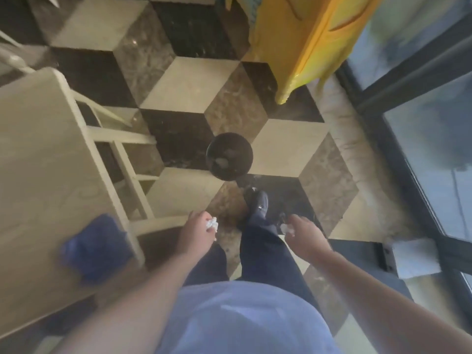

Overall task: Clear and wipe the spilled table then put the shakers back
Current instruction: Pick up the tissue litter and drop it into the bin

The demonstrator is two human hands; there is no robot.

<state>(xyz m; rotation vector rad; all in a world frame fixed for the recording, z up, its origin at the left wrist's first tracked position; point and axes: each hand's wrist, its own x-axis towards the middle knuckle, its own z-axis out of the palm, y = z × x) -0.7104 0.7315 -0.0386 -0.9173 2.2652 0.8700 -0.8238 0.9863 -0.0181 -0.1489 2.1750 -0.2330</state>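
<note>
My left hand [198,231] holds a crumpled white tissue [212,223] in its curled fingers, out over the floor beside the table. My right hand [304,235] grips another crumpled white tissue [287,229]. A small round black bin [229,155] with crumpled paper inside stands on the floor ahead of both hands. The pale wooden table [33,159] is at the left, and a blue cloth [95,247] lies near its front right corner. No shakers are in view.
A white chair [120,139] stands tucked beside the table. A yellow wet-floor sign [306,47] stands at the far right. Dark-framed glass panels [421,123] run along the right side. My foot [258,205] is on the cube-patterned tiled floor.
</note>
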